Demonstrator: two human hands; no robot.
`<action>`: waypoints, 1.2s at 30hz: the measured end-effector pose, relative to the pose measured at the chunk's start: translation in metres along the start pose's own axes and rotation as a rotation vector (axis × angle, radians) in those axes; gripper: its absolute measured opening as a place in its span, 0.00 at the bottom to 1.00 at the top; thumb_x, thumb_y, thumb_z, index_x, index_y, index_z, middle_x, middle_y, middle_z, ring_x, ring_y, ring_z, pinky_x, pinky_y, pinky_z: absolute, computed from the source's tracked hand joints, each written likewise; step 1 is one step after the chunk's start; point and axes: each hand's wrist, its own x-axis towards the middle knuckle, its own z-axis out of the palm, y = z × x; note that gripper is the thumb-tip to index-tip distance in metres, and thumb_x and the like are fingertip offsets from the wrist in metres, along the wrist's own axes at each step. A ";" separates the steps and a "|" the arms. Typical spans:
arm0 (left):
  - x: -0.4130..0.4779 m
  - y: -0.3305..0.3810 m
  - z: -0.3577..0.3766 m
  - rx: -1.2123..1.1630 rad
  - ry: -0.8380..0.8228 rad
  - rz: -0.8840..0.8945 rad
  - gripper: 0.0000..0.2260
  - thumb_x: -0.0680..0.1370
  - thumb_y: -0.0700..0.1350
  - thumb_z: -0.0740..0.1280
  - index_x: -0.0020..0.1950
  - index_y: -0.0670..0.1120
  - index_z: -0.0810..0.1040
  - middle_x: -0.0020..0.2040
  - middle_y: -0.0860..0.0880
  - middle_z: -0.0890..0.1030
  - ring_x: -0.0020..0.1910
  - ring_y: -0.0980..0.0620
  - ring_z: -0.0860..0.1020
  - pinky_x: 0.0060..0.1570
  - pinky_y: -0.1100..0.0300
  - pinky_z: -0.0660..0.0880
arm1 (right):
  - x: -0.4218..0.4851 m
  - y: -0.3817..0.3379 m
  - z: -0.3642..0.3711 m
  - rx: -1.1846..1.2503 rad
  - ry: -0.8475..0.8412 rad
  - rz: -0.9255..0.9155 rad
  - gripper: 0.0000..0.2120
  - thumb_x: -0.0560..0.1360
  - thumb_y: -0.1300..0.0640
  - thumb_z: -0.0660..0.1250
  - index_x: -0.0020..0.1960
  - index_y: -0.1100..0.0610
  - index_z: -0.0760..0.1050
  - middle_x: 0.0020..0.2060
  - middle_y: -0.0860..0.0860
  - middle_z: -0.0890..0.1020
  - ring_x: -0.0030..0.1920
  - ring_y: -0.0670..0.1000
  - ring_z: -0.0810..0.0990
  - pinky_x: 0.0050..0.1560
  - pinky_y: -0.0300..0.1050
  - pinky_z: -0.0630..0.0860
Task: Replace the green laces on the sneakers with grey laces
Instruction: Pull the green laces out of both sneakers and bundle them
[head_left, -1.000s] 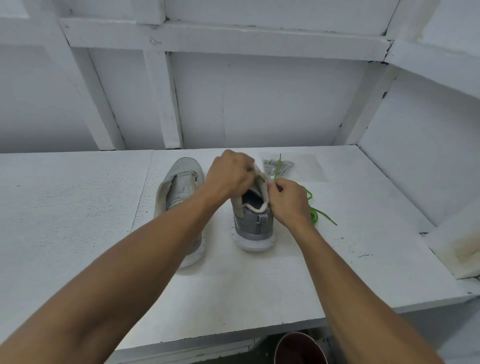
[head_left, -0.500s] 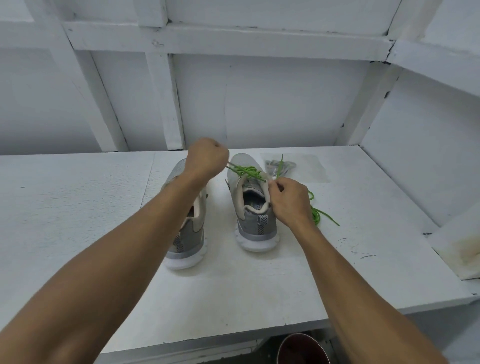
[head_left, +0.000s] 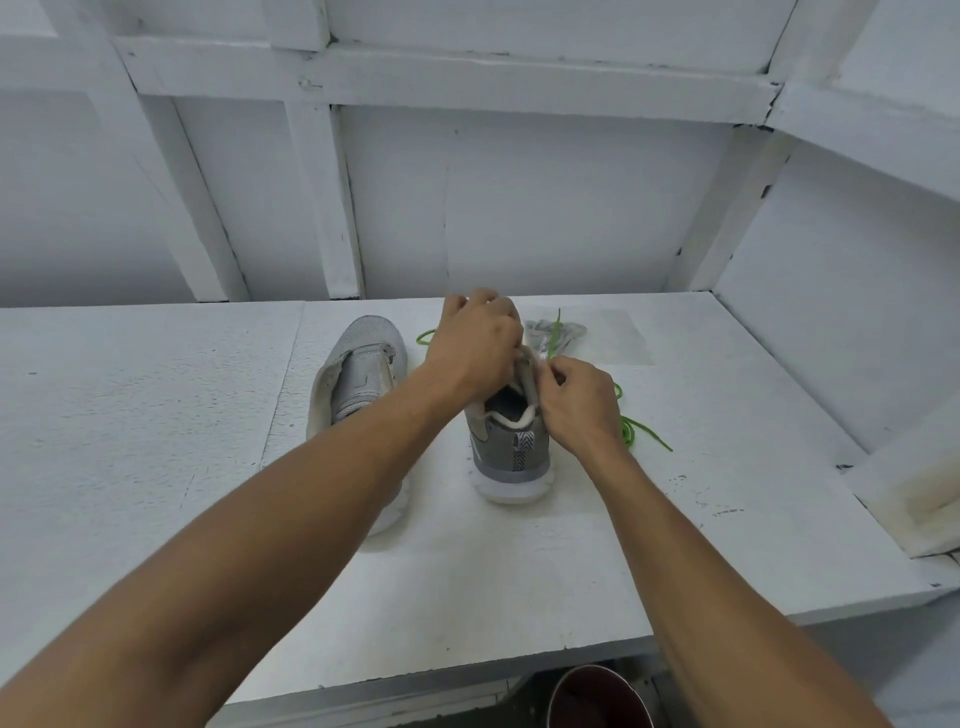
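Two sneakers stand on the desk (head_left: 519, 571), heels toward the person. The green lace (head_left: 644, 439) belongs to the sneaker (head_left: 511, 452) at centre frame. Its tail trails to the right, and a loop shows up and to the left. It looks thin, soft and light, likely to slide freely once slack, and is best pinched at a crossing near an eyelet. The grey laces (head_left: 558, 332) lie bundled just behind, toward the wall.

The left hand (head_left: 475, 345) is curled down over the lacing and seems to pinch the lace, though its fingertips are hidden. The right hand (head_left: 576, 402) pinches the sneaker's eyelet edge, steadying it.

The other sneaker (head_left: 358, 364) stands just left with no lace showing. A dark red container (head_left: 597, 696) peeks out below the desk edge.
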 end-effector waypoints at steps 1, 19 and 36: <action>0.002 -0.003 -0.006 -0.001 0.026 -0.019 0.09 0.77 0.44 0.63 0.54 0.46 0.80 0.59 0.51 0.77 0.63 0.48 0.69 0.59 0.54 0.63 | 0.000 0.000 0.000 -0.010 0.003 0.005 0.20 0.80 0.48 0.60 0.34 0.58 0.72 0.28 0.52 0.76 0.29 0.49 0.70 0.29 0.45 0.64; -0.015 -0.053 -0.062 0.007 0.057 -0.309 0.07 0.73 0.40 0.63 0.46 0.38 0.77 0.49 0.42 0.77 0.47 0.42 0.73 0.44 0.52 0.72 | 0.000 0.005 0.001 0.024 0.007 0.041 0.20 0.80 0.47 0.60 0.36 0.59 0.74 0.30 0.52 0.78 0.32 0.52 0.74 0.32 0.46 0.69; -0.041 0.020 -0.002 -0.502 0.035 -0.550 0.14 0.83 0.49 0.57 0.59 0.39 0.70 0.55 0.39 0.76 0.54 0.40 0.74 0.47 0.51 0.67 | 0.029 -0.018 -0.014 -0.107 -0.081 -0.364 0.08 0.77 0.56 0.66 0.54 0.55 0.78 0.52 0.52 0.77 0.53 0.53 0.74 0.53 0.46 0.71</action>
